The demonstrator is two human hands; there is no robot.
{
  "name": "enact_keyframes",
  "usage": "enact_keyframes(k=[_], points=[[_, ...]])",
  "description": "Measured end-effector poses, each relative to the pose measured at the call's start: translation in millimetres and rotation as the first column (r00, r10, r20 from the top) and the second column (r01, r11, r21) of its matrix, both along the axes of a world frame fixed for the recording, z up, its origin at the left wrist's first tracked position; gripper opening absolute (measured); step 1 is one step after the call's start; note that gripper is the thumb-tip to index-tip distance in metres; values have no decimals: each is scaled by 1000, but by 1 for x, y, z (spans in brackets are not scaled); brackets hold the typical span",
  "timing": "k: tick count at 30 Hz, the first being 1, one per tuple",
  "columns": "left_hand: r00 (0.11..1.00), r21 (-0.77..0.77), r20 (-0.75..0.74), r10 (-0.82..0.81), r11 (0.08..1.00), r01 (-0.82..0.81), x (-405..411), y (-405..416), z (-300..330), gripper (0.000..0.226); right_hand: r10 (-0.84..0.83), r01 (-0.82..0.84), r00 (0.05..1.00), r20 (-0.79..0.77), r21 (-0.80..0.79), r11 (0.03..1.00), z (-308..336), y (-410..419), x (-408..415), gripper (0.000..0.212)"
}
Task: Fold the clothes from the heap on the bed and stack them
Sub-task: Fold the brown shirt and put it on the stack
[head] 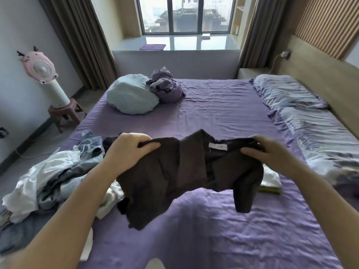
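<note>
Above the purple bed (pixel 213 113), the left hand (pixel 128 150) and right hand (pixel 272 152) each grip the upper edge of a dark brown garment (pixel 174 177), whose hanging folds hide part of the white cloth (pixel 271 178) beneath, while the heap (pixel 54 177) runs off frame at left.

Soft daylight comes from the window (pixel 186 15); the glass glares white. The room is rather dim, edges bend strongly, and near corners are blurred.
</note>
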State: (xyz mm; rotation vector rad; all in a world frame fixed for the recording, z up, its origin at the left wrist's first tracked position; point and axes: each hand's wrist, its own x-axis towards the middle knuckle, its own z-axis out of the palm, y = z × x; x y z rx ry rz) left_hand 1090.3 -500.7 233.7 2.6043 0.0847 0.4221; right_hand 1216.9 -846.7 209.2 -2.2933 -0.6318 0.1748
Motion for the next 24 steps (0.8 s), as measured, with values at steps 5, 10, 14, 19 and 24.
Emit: enact_keyframes(k=[5, 10, 14, 19, 24], points=[[992, -268, -128, 23, 962, -57, -29, -15, -1, 19, -43, 51, 991, 123, -59, 997, -16, 3, -24, 30], [968, -440, -248, 39, 886, -149, -48, -18, 6, 19, 8, -8, 1000, 30, 15, 1000, -15, 5, -32, 32], [925, -310, -368, 93, 926, -216, -30, -3, -16, 22, -9, 11, 999, -38, 58, 998, -24, 15, -18, 29], [769, -74, -623, 143, 968, -239, 4, -5, -130, 27, -32, 19, 874, -485, -33, 999, -121, 44, -1, 19], [654, 74, -711, 260, 952, -298, 10, -15, -254, 29, -268, 127, 820, -505, -295, 947, -254, 60, -10, 35]])
